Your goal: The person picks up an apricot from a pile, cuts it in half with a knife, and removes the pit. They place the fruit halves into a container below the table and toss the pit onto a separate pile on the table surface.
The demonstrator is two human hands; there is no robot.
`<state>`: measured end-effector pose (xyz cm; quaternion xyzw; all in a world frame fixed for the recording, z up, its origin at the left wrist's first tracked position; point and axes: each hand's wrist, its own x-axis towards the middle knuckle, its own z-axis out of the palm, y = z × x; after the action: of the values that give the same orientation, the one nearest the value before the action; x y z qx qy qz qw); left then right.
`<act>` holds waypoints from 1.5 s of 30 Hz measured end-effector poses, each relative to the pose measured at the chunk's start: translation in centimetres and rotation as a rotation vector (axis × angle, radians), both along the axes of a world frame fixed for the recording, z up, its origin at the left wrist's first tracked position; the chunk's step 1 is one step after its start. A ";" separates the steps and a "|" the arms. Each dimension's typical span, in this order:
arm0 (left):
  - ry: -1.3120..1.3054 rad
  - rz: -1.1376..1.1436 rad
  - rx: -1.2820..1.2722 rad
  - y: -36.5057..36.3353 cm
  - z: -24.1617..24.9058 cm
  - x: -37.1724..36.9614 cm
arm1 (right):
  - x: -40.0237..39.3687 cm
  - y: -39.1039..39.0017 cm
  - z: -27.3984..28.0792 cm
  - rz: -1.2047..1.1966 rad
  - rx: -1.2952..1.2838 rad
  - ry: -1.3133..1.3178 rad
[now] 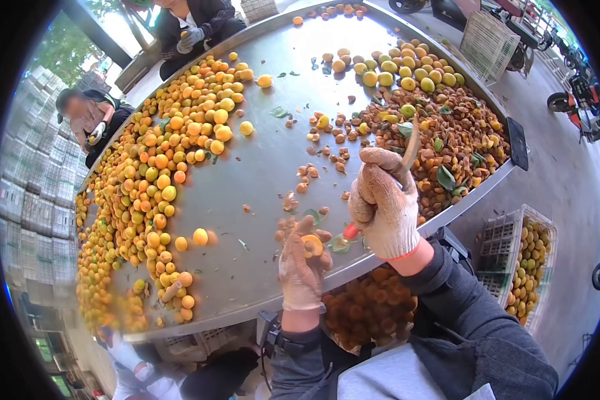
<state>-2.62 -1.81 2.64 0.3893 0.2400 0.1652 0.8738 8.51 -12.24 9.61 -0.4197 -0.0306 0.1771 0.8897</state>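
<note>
My left hand (pixel 300 270), in a stained white work glove, is closed around a cut apricot (pixel 311 246) whose orange flesh faces up, just above the near edge of the metal table (pixel 247 193). To its right, my right hand (pixel 383 203), gloved too, is a fist around a slim tool that looks like a knife (pixel 412 147). Its curved brownish part points up from the fist, and a red end shows below. Behind the right hand lies a heap of brown apricot pits and scraps (pixel 450 140) with some leaves.
Whole apricots (pixel 167 173) cover the table's left side; greener ones (pixel 407 67) lie at the far right. A phone-like dark slab (pixel 517 143) sits at the right rim. A crate (pixel 523 260) of fruit stands at right. Co-workers (pixel 90 120) sit around the table.
</note>
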 end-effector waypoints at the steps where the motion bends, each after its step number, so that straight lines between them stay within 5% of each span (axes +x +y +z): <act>1: 0.002 -0.007 -0.004 -0.4 -0.1 0.2 | -0.3 0.3 0.0 -0.104 0.135 -0.003; 7: 0.079 -0.044 0.032 -2.2 0.6 0.9 | -1.6 0.7 -1.3 -0.141 -0.099 -0.340; 10: 0.188 -0.021 0.300 -2.8 0.3 1.2 | -1.0 1.3 -2.7 -0.118 -0.013 -0.753; 14: 0.057 0.130 0.288 -3.8 -0.7 2.3 | 0.1 1.1 -2.9 -0.111 -0.109 -0.806; 17: 0.106 0.066 0.167 -3.2 -1.5 2.7 | 1.0 1.0 -2.7 0.092 0.204 0.163; 19: 0.133 -0.020 0.106 -1.9 -2.7 2.6 | 1.3 1.4 -3.7 0.085 0.208 0.187; 21: -0.452 -0.495 -0.676 -0.3 -3.8 1.3 | 1.6 1.7 -4.3 0.040 0.330 0.427; 25: -0.523 -0.490 -0.659 1.0 -3.5 1.7 | 2.7 1.7 -5.8 -0.014 0.496 0.547; 27: 0.031 0.166 -0.268 0.7 -2.0 2.4 | 2.9 1.2 -5.0 -0.122 0.113 0.249; 29: -0.162 0.088 -0.389 2.3 -3.5 1.7 | 2.5 0.5 -4.5 -0.050 -0.133 0.086; 31: -0.114 0.112 -0.281 2.5 -3.1 1.7 | 1.8 0.8 -4.4 0.159 -0.484 -0.858; 32: -0.114 0.113 -0.281 2.6 -3.2 1.6 | 1.5 0.1 -4.1 0.362 -0.686 -0.990; 35: -0.041 0.055 -0.151 2.9 -4.0 0.8 | 0.5 0.2 -5.5 0.493 -1.029 -1.195; 37: 0.027 -0.059 0.461 2.8 -3.8 0.3 | 0.7 0.1 -5.5 0.517 -1.026 -1.239; 38: 0.029 -0.055 0.463 2.8 -3.5 0.0 | 0.9 0.0 -5.5 0.538 -1.022 -1.285; 40: 0.158 -0.037 -0.013 2.1 -0.1 0.1 | 1.1 -0.1 -5.8 0.556 -0.974 -1.286; 45: 0.084 -0.031 0.030 1.8 -0.9 -0.6 | 0.6 0.2 -6.6 0.543 -0.957 -1.305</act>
<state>-3.25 -0.05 1.70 0.4125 0.2679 0.1385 0.8596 9.09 -12.01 2.99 -0.7465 -0.5586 0.1008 0.3472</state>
